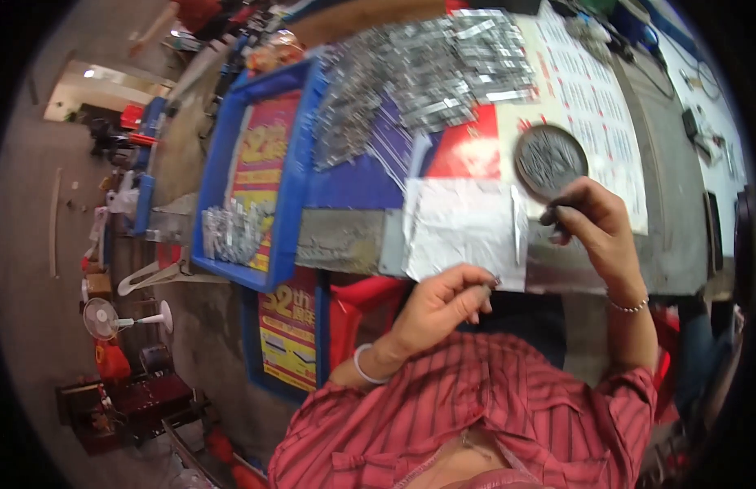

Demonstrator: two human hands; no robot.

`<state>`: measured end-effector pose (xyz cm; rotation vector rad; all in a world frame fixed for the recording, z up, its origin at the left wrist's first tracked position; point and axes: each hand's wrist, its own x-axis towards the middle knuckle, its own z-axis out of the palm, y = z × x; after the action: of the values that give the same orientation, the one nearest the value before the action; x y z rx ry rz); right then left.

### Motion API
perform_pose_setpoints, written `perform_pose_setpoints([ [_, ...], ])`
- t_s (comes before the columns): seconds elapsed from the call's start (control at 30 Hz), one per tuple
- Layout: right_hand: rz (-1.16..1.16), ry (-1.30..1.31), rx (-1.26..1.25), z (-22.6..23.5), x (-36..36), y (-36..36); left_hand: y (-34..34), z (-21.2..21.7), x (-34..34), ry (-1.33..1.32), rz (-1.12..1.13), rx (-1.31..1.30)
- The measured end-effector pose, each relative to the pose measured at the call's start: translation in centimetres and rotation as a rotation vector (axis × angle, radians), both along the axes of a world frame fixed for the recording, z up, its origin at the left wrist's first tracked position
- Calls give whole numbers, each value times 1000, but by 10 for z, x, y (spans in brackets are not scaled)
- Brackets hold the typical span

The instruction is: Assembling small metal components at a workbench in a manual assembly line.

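My left hand [447,310] is above the near edge of the bench, its thumb and fingers pinched together. A tiny dark bit shows at its fingertips, too small to name. My right hand [602,224] hovers just below a round grey dish [551,160] of thin dark metal pins. Its darkened fingertips are curled together, and whatever they may hold is hidden. Between the hands lies a crinkled silvery-white sheet [461,224] at the bench edge. Along the sheet's right side rests a slim shiny metal strip [518,236].
Many shiny metal pieces [419,69] are heaped across the far bench. At left, a blue tray [298,171] holds a small pile of metal parts [233,234] on a printed sheet. Below are another blue tray [252,342] and a red stool [360,301]. A white fan [101,318] stands farther left.
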<state>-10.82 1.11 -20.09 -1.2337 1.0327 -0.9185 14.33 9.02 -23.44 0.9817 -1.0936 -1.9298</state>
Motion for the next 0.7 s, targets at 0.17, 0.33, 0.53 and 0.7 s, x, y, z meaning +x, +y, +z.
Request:
perform_pose_setpoints([
  [0.17, 83, -301, 199, -16, 21, 30, -2, 7, -9, -4, 14, -38],
  [0.33, 79, -436, 301, -21, 31, 41, -2, 2, -9, -25, 2, -47],
  [0.53, 212, -226, 248, -14, 27, 44, 3, -2, -7, -39, 32, -91],
  [0.7, 244, -299, 207, -6, 30, 45, 5, -5, -5, -84, 28, -128],
])
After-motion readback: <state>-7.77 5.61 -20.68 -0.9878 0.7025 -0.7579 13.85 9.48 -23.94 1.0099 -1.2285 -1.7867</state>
